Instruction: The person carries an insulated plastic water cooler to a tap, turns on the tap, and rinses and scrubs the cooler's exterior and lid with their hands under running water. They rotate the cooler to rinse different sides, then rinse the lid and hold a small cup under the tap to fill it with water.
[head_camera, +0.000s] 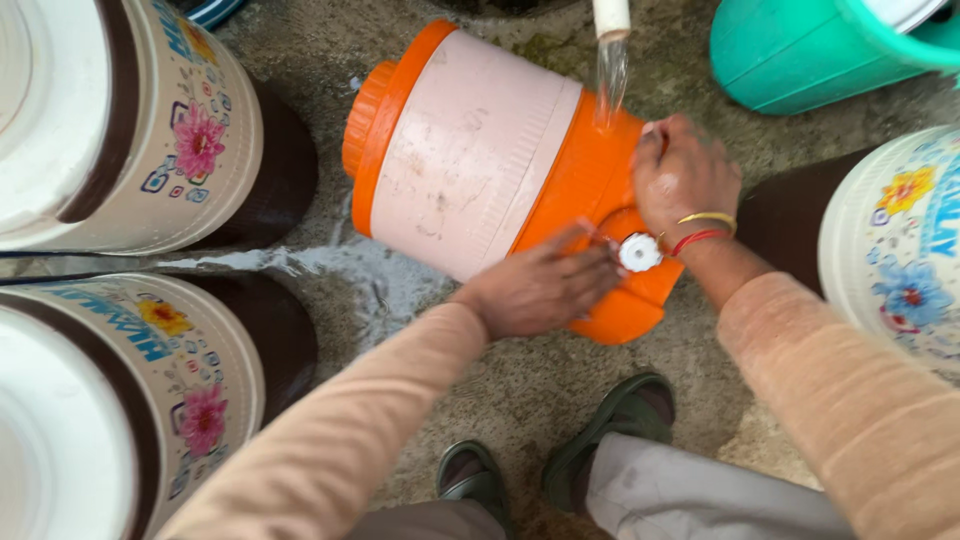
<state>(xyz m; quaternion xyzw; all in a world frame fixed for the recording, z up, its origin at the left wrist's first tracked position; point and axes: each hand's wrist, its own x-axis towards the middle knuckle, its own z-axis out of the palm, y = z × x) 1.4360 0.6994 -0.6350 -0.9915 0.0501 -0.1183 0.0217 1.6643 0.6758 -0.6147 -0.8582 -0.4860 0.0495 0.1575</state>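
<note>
Nearest, two green sandals (600, 440) stand on the wet concrete floor (520, 390). The left hand (540, 290) pinches the white tap (640, 252) of an orange-and-pink water jug (470, 160) lying on its side; the right hand (682, 175) rests flat on the orange base — clasping nothing. Beyond, water (611, 80) from a pipe (611, 17) runs over it — rinsing looks under way, the surface not yet fully wetted.
</note>
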